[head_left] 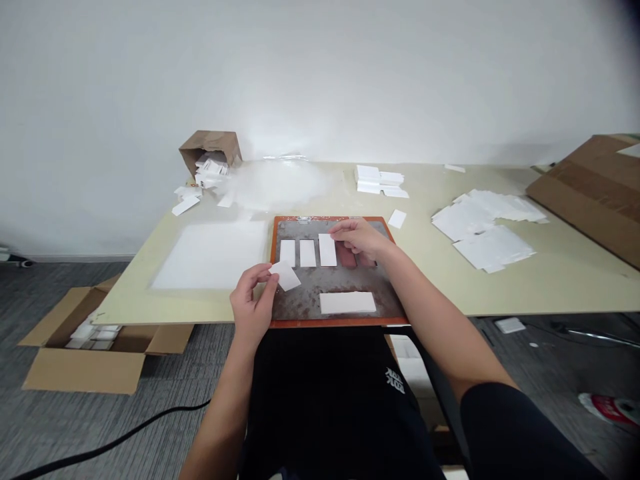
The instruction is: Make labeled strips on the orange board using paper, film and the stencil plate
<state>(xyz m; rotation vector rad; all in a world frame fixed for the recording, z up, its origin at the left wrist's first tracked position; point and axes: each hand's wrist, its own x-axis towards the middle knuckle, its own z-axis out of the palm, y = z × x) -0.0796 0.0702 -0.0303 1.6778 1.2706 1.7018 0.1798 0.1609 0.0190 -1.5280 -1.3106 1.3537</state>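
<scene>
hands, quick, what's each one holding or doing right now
Left hand: closed on a small white card.
Right hand: fingertips down on the board beside a white strip; any grip cannot be told.

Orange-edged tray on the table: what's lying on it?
On the tray: three white strips in a row, a wider white card near the front edge. The right hand hides part of dark red pieces; the left hand holds a small card above it.

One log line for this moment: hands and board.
left hand: pinches small white card | right hand: over orange-edged board, at row of three white cards | below: wider white card
</scene>
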